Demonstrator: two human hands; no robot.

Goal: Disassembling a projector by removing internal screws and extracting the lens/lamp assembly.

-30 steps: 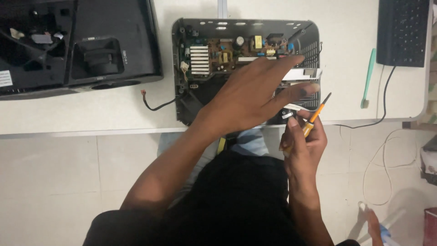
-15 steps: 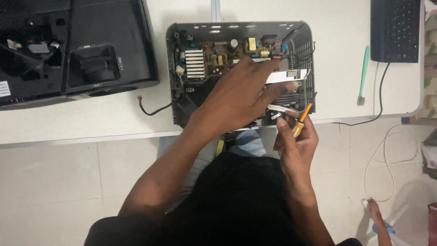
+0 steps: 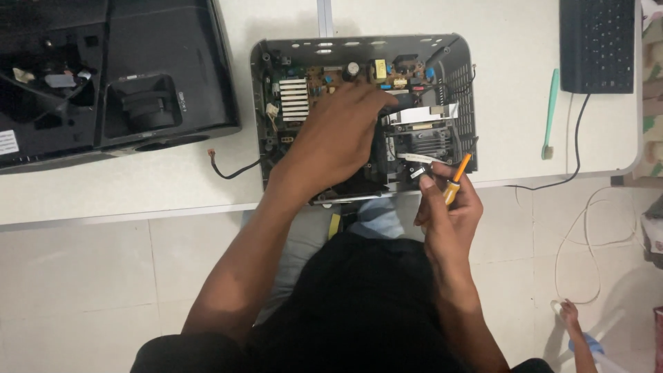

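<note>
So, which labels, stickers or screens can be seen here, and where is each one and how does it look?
White sticker: small rectangle on the black casing, far left edge.
Yellow label: small rectangle on a part of the circuit board, just above the left hand.
White tag: narrow strip inside the open device, beside the right hand.
No screens or packages in view.

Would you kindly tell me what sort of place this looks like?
Probably an electronics repair bench: an opened device with its circuit board bare lies on a white table, and the right hand holds an orange-handled screwdriver.
</note>
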